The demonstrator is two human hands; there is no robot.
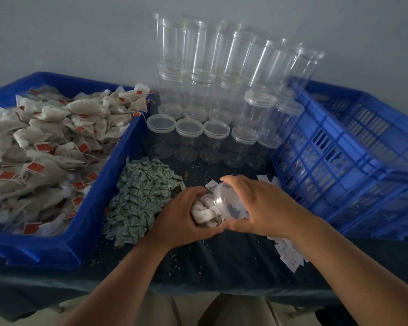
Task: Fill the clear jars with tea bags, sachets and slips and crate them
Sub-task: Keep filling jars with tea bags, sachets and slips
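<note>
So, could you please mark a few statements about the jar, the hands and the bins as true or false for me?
1. Both the left hand and the right hand hold one jar with tea bags inside. True.
2. The bin heaped with tea bags sits on the person's right. False: it is on the left.
3. The green sachets lie in a loose pile on the table beside that bin. True.
4. The empty jars at the back lie on their sides. False: they stand upright, some stacked.
5. The held jar already sits in the slatted crate. False: it is over the table, left of the crate.
</note>
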